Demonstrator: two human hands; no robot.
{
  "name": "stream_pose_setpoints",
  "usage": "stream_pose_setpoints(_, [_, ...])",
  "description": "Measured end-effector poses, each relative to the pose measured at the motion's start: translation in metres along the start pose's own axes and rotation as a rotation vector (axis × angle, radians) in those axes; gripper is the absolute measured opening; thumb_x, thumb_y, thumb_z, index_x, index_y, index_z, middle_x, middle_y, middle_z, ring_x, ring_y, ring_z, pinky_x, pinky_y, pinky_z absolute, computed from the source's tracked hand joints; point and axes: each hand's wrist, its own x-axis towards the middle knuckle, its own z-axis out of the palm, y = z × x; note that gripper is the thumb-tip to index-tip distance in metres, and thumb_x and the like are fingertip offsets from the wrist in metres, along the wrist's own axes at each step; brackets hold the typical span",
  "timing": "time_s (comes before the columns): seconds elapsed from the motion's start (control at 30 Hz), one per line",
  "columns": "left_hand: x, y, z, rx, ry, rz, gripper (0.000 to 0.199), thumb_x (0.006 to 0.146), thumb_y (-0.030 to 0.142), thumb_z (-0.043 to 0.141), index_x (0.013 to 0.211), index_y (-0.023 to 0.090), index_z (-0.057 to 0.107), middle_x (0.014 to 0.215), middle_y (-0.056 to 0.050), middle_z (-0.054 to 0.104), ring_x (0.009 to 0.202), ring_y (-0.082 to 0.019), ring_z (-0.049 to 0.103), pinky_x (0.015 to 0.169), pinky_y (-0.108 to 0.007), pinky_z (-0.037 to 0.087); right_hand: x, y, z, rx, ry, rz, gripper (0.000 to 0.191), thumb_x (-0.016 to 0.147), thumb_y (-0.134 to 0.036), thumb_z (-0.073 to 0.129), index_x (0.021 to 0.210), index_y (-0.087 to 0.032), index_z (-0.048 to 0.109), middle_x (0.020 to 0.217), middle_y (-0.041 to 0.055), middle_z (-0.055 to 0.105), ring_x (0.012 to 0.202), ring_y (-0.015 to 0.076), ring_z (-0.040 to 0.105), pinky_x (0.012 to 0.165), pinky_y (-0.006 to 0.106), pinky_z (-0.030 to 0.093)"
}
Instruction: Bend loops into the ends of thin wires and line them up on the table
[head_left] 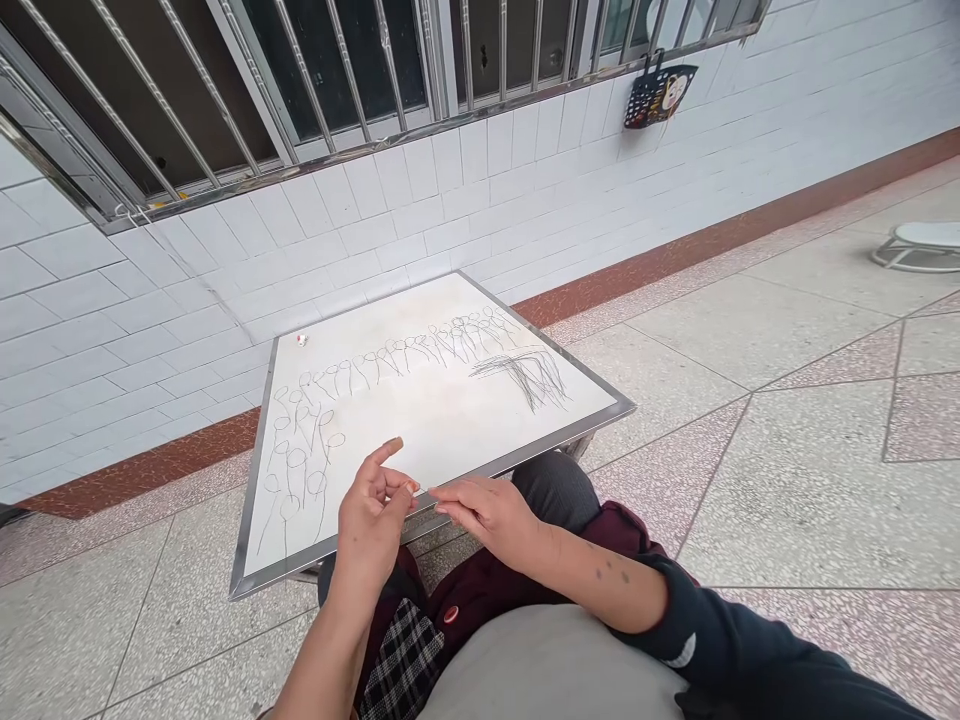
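Note:
My left hand (373,515) is raised over the table's near edge, its thumb and a finger pinched on a tiny white and orange piece, index finger stretched out. Close to that piece, my right hand (491,512) has its fingers pressed together with the thumb under them; whatever they hold is too small to make out. Thin dark strands with round loops (296,458) lie along the left side and in a row (409,348) across the far part of the white table (420,420). A loose bundle of straight dark strands (525,372) rests on the right.
A small red and white object (301,340) sits near the table's far left corner. Behind stands a white tiled wall (360,220) with barred windows (337,70). A dark patterned bag (658,97) hangs there. A white stool (926,238) is at the far right.

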Motion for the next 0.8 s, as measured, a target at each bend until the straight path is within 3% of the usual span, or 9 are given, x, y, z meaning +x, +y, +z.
stream_pose_setpoints(0.23, [0.002,-0.003,-0.002,-0.030,0.003,0.006,0.055,0.075,0.027,0.062,0.127,0.019,0.049,0.072,0.003,0.058,0.065,-0.013,0.054,0.070,-0.028,0.048,-0.001,0.002,-0.001,0.036,-0.077,0.037,0.022,0.097,-0.028,0.045,0.105,-0.018,0.063,0.078,0.0030,0.071,0.065,0.0125,0.065,0.065,0.024,0.052])
stream_pose_setpoints(0.47, [0.008,-0.001,-0.005,-0.033,0.031,0.017,0.058,0.072,0.029,0.065,0.127,0.018,0.050,0.073,0.002,0.059,0.068,-0.013,0.054,0.071,-0.029,0.050,0.003,0.001,-0.003,0.117,-0.100,0.168,0.027,0.096,-0.035,0.045,0.100,-0.017,0.065,0.070,0.0009,0.069,0.059,0.0113,0.065,0.062,0.023,0.052])
stream_pose_setpoints(0.7, [0.011,-0.001,-0.012,-0.014,0.053,0.027,0.055,0.073,0.028,0.065,0.125,0.019,0.052,0.073,0.003,0.059,0.064,-0.012,0.055,0.070,-0.028,0.050,0.001,0.002,-0.008,0.221,-0.137,0.189,0.029,0.097,-0.031,0.040,0.103,-0.019,0.066,0.088,0.0036,0.072,0.061,0.0094,0.066,0.057,0.021,0.054])
stream_pose_setpoints(0.8, [0.013,-0.001,-0.015,-0.012,0.071,0.038,0.055,0.074,0.029,0.065,0.126,0.019,0.052,0.073,0.003,0.059,0.064,-0.012,0.055,0.070,-0.028,0.049,0.000,0.003,-0.008,0.284,-0.162,0.261,0.027,0.096,-0.027,0.042,0.106,-0.020,0.066,0.090,0.0034,0.071,0.065,0.0099,0.066,0.052,0.018,0.053])
